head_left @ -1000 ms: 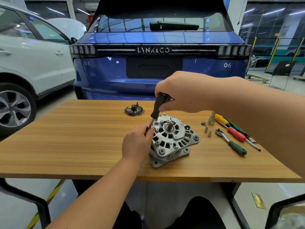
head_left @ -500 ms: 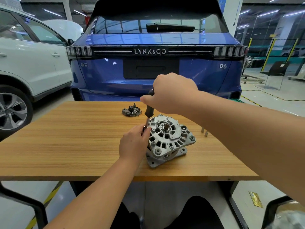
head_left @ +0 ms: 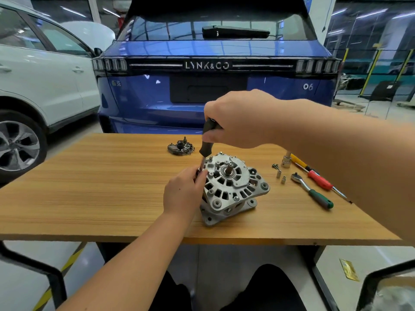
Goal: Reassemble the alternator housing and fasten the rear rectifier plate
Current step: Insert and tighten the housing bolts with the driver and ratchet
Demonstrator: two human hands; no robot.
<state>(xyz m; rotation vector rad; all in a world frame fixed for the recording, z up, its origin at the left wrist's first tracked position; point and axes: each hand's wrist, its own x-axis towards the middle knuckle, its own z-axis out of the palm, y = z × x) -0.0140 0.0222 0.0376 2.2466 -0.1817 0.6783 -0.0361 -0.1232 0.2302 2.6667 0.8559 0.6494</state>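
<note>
The silver alternator housing (head_left: 232, 187) sits tilted on the wooden table (head_left: 89, 194), its shaft end facing up. My right hand (head_left: 244, 118) grips the black handle of a nut driver (head_left: 205, 145) that stands nearly upright at the housing's left rim. My left hand (head_left: 184, 191) pinches the driver's metal socket tip down at that rim; the bolt under it is hidden. The dark rectifier plate (head_left: 181, 148) lies apart on the table behind the housing.
To the right lie a ratchet with a green handle (head_left: 312, 190), a red-handled screwdriver (head_left: 320, 179), a yellow-handled tool (head_left: 297, 160), a large socket (head_left: 286, 161), and small sockets and screws (head_left: 279, 172). A blue car (head_left: 215, 86) stands behind the table, a white car (head_left: 40, 81) at left.
My right hand has kept turning on the driver handle, its grip shifting. The view swung left and back, so the tools at right are visible again. The alternator has not moved.
</note>
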